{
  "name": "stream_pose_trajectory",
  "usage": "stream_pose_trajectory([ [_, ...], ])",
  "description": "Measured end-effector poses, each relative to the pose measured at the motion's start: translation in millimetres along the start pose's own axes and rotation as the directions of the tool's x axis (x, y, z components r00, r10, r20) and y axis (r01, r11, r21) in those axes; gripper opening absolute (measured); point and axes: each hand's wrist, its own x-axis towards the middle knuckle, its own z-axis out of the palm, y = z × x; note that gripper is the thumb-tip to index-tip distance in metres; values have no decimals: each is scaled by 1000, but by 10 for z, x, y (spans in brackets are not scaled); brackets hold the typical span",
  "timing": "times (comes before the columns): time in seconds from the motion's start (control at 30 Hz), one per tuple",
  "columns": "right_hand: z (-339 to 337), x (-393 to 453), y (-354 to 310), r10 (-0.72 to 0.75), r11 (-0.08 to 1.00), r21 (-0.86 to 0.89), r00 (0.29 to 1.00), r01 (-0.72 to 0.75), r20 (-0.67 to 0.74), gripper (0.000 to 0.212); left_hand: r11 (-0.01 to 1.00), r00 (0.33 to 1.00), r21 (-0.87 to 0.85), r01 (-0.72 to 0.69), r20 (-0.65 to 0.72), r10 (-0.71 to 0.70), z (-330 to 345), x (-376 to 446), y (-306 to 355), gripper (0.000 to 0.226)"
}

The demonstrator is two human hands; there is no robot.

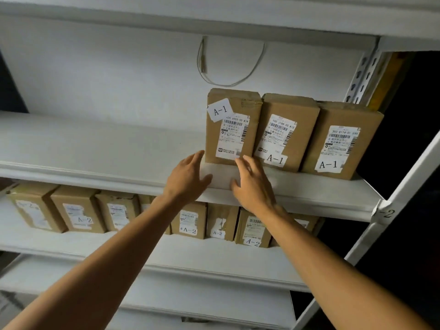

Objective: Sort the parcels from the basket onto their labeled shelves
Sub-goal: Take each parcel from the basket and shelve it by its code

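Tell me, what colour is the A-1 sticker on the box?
White with black letters, in the head view.

The one camera is sitting on my head and looking forward and a bit up at the white shelves (pixel 95 148), from very close. It is showing the A-1 boxes (pixel 285 132) right in front of me and the A-2 boxes (pixel 190 220) lower down. My arms are reaching in from the bottom edge. No other view is sharing this scene
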Motion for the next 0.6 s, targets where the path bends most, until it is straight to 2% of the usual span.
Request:
stream_pose_trajectory([
  [0.07, 63, -133, -163, -158, 987, -18, 985, 157, -62, 48, 997, 999, 79, -16, -29, 18, -123, -254, -181, 67],
  [0.17, 307, -337, -523, -420, 908, -45, 900, 418, -120, 35, 984, 998, 177, 30, -55, -21, -344, -781, -574, 59],
  [0.23, 532, -510, -893, -507, 861, 17, 860, 509, -65, 35, 965, 993, 238, 109, -71, -95, -495, -1221, -879, 52],
  [0.33, 862, -843, -1549, -538, 840, 161, 833, 518, 126, 45, 885, 952, 358, 298, -49, -301, -732, -2013, -1317, 53],
  [0.4, 1054, -1096, -1998, -582, 813, 212, 750, 542, 314, 55, 799, 895, 436, 414, -38, -444, -903, -2588, -1568, 58],
  [0.47, 1221, -1355, -2434, -640, 760, 253, 621, 599, 452, 64, 697, 815, 492, 522, -46, -578, -1065, -3189, -1748, 59],
  [0.53, 1378, -1632, -2885, -704, 684, 305, 491, 663, 513, 68, 569, 699, 509, 646, -97, -708, -1227, -3790, -1812, 57],
  [0.6, 1486, -1951, -3315, -770, 591, 375, 362, 714, 525, 71, 425, 547, 470, 774, -157, -823, -1341, -4358, -1794, 57],
])
